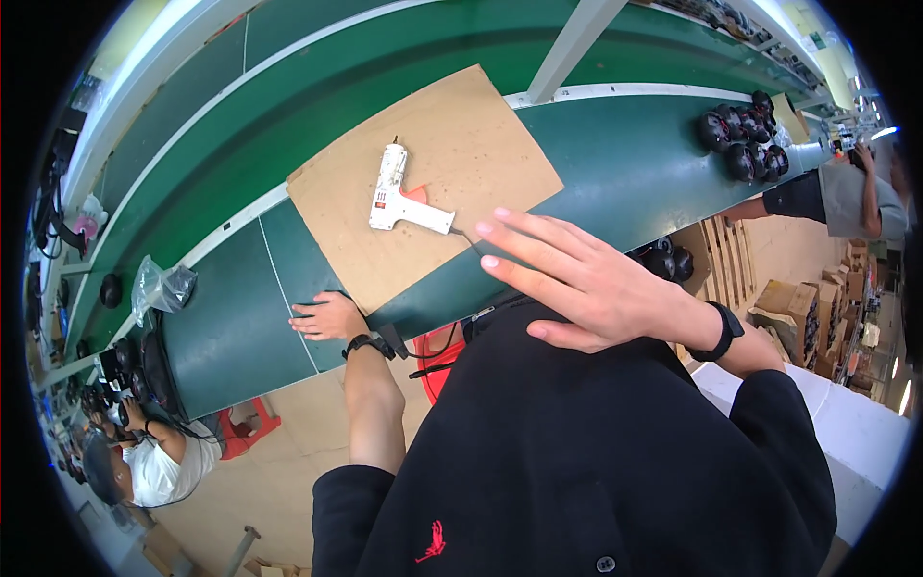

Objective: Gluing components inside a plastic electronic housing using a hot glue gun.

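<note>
A white hot glue gun (392, 192) with an orange trigger lies on its side on a brown cardboard sheet (461, 125). Its dark cord runs from the handle end toward the table's near edge and passes out of sight near my right fingers. My right hand (586, 279) is held out in front of me, fingers spread and nothing in it, close to the glue gun's handle. My left hand (330, 316) rests flat on the green tabletop (231, 308), beside the near left corner of the cardboard, also holding nothing.
Round black parts (745, 139) are clustered at the table's right end. A clear plastic bag (163, 288) sits on the left. A red stool (437, 361) is partly hidden below the table edge. Co-workers are at both sides; cardboard boxes (784, 308) stand at right.
</note>
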`<state>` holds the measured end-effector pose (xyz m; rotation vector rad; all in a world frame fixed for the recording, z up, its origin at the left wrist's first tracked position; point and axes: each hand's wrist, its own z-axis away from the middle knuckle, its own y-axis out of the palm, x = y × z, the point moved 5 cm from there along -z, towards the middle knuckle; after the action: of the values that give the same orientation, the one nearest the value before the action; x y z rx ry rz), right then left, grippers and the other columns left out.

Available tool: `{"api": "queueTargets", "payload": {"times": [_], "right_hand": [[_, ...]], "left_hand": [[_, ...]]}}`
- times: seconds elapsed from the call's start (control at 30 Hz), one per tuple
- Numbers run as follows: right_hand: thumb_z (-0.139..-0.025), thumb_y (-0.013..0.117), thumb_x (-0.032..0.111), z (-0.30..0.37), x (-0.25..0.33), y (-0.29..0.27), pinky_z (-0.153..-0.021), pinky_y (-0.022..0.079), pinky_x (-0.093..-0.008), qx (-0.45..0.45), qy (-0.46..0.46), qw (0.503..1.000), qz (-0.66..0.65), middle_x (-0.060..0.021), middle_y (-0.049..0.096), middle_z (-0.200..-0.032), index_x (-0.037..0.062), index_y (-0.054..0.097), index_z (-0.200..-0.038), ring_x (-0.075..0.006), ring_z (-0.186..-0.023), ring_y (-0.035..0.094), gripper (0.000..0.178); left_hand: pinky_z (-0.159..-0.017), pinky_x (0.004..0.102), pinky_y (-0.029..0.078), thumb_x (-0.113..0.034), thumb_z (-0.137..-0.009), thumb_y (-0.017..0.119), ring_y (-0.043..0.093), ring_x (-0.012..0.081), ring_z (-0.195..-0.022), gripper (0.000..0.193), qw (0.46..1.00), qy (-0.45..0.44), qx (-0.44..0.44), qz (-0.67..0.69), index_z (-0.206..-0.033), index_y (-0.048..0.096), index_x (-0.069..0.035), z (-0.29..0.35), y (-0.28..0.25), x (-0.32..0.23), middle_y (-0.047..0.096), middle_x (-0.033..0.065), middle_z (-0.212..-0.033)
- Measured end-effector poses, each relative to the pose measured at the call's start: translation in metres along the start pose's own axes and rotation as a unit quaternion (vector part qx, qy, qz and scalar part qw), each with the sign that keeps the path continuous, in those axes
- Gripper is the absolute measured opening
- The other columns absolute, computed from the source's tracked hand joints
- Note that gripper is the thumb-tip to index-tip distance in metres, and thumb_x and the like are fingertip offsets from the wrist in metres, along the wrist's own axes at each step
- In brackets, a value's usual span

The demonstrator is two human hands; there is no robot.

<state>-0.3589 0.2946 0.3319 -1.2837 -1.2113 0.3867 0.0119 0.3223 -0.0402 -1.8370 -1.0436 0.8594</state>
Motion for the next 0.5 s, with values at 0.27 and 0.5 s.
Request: {"api": "queueTargets", "payload": {"times": [0.27,0.5], "right_hand": [[-0.095,0.059,0.031,-0.0026,-0.004,-0.0035,-0.112,0.036,-0.053,0.019,-0.002,1.0,0.005,-0.0251,0.037,-0.154,-0.002,0.042,-0.146,-0.0443,-0.142,0.037,0.063],[-0.083,0.068,0.022,0.0015,-0.0069,0.0022,-0.112,0.038,-0.051,0.022,0.031,0.999,-0.005,-0.0249,0.037,-0.154,-0.0018,0.046,-0.142,-0.0435,-0.141,0.038,0.067]], "left_hand": [[-0.114,0.0526,0.032,-0.029,-0.093,0.048,0.042,0.0388,-0.14,0.055,1.0,0.009,0.003,-0.023,-0.142,0.047,-0.004,0.0012,-0.0002,0.0002,0.044,0.0255,-0.15],[-0.117,0.0524,0.028,-0.028,-0.093,0.047,0.036,0.0389,-0.144,0.057,0.999,-0.011,0.034,-0.004,-0.144,0.044,-0.004,0.0,0.0056,0.0048,0.037,0.0263,-0.155]]}}
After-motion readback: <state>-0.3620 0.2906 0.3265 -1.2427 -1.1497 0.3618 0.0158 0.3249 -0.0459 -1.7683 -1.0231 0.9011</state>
